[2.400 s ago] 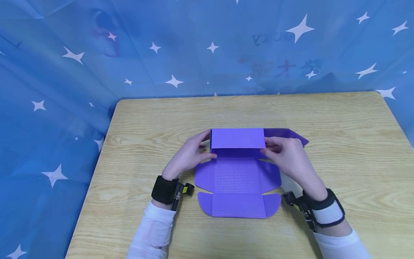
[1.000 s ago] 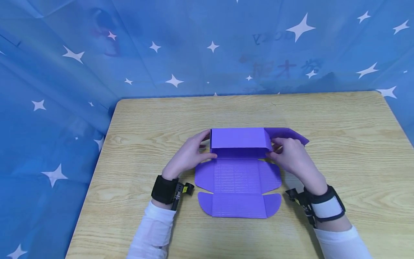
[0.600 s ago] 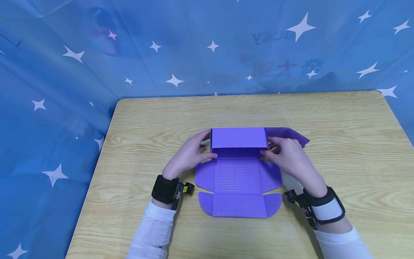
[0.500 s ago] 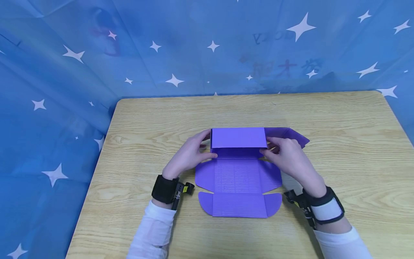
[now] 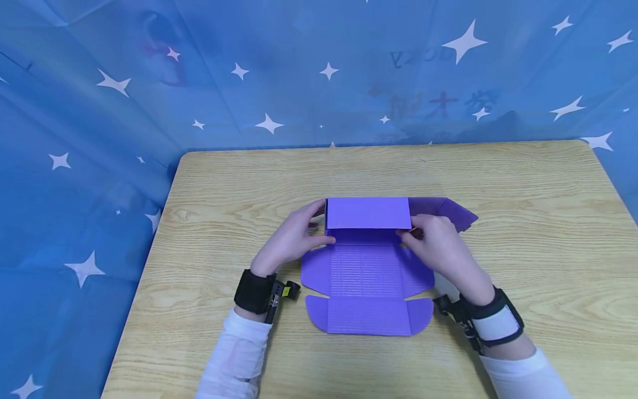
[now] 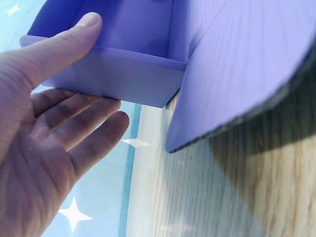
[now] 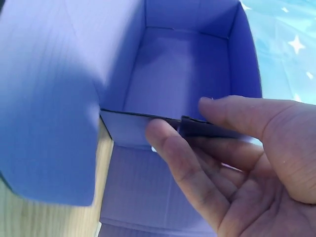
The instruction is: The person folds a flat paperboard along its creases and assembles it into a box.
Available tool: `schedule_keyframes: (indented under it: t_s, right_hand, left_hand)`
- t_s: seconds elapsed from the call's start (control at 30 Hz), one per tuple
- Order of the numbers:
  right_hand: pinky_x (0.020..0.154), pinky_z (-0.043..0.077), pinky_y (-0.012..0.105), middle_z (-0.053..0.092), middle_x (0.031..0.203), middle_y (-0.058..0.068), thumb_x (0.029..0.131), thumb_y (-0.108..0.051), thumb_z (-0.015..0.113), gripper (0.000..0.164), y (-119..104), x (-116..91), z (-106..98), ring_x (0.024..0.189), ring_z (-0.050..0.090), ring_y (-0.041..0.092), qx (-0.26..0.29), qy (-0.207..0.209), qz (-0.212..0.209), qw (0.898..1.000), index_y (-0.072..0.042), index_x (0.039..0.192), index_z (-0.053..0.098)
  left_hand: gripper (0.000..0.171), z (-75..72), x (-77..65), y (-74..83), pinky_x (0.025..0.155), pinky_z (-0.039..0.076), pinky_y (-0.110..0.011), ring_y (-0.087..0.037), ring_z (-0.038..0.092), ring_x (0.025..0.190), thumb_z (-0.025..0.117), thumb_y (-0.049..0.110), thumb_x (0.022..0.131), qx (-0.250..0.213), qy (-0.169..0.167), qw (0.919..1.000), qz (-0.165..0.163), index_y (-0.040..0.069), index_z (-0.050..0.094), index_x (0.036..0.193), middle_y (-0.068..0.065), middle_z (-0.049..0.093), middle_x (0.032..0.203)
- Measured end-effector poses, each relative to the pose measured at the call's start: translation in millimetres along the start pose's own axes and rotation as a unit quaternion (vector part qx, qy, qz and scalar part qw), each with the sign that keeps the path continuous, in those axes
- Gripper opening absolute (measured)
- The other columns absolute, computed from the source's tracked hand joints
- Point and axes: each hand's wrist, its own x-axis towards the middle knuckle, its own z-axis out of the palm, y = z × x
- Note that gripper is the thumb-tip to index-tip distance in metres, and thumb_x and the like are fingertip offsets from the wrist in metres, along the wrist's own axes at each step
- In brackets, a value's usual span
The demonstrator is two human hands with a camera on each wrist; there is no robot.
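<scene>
A purple cardboard box (image 5: 369,213), partly folded, stands on its back edge in the middle of the table, its open side facing me. Its lid (image 5: 365,271) lies flat toward me with rounded side flaps spread. My left hand (image 5: 291,238) holds the left end wall (image 6: 123,74), thumb over the rim inside and fingers behind it. At the other end, my right hand (image 5: 438,244) pinches the right end wall (image 7: 128,126), thumb inside, fingertips outside at a join in the rim. A long unfolded flap (image 5: 443,208) sticks out to the right behind that hand.
The wooden table (image 5: 224,183) runs out around the box on all sides. Blue cloth (image 5: 299,72) with white stars hangs behind it and along its left edge. Black wrist straps (image 5: 255,292) with small cameras sit on both wrists.
My right hand first drew the box's right end outward, then pushed it back in. It now sits slightly lower and farther left, and the wall edge is straight again. My left hand has kept its place.
</scene>
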Motion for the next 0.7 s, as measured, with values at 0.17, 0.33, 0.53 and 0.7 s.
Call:
schedule_keyframes:
  t_s: [0.17,0.33,0.53,0.7]
  right_hand:
    - [0.056,0.034,0.022,0.061,0.067,0.004,0.088,-0.001,0.071,0.019,-2.3,-0.4,4.3,0.061,0.050,0.013,-0.021,0.022,-0.008,1.000,-0.007,0.072,0.064]
    - [0.055,0.032,0.022,0.059,0.065,0.003,0.089,-0.001,0.070,0.021,-3.5,-0.1,5.6,0.059,0.049,0.014,-0.023,0.018,0.001,1.000,-0.007,0.070,0.061]
    - [0.053,0.032,0.022,0.059,0.064,0.003,0.090,-0.003,0.069,0.022,-3.8,0.5,6.7,0.058,0.049,0.013,-0.022,0.017,0.009,1.000,-0.007,0.070,0.061]
    - [0.051,0.031,0.021,0.054,0.060,0.001,0.089,-0.001,0.068,0.022,-3.3,-0.1,8.9,0.055,0.046,0.013,-0.028,0.025,0.009,0.999,-0.007,0.069,0.059]
  left_hand:
    - [0.082,-0.7,-1.4,0.9,0.115,0.054,-0.049,-0.040,0.058,0.142,0.081,0.019,0.094,0.006,0.002,0.9999,0.008,0.009,0.037,0.162,-0.017,0.051,0.161]
    - [0.081,-0.4,-1.2,1.0,0.115,0.054,-0.048,-0.039,0.059,0.142,0.081,0.019,0.094,0.008,0.006,0.9999,0.012,0.008,0.038,0.162,-0.017,0.052,0.160]
    - [0.081,0.0,-0.8,0.0,0.114,0.055,-0.047,-0.039,0.060,0.141,0.081,0.019,0.093,0.013,0.008,0.9998,0.014,0.008,0.039,0.161,-0.017,0.052,0.160]
    - [0.081,0.8,-0.2,-1.5,0.114,0.055,-0.047,-0.038,0.059,0.141,0.081,0.018,0.093,0.014,0.009,0.9997,0.018,0.008,0.039,0.161,-0.016,0.052,0.160]
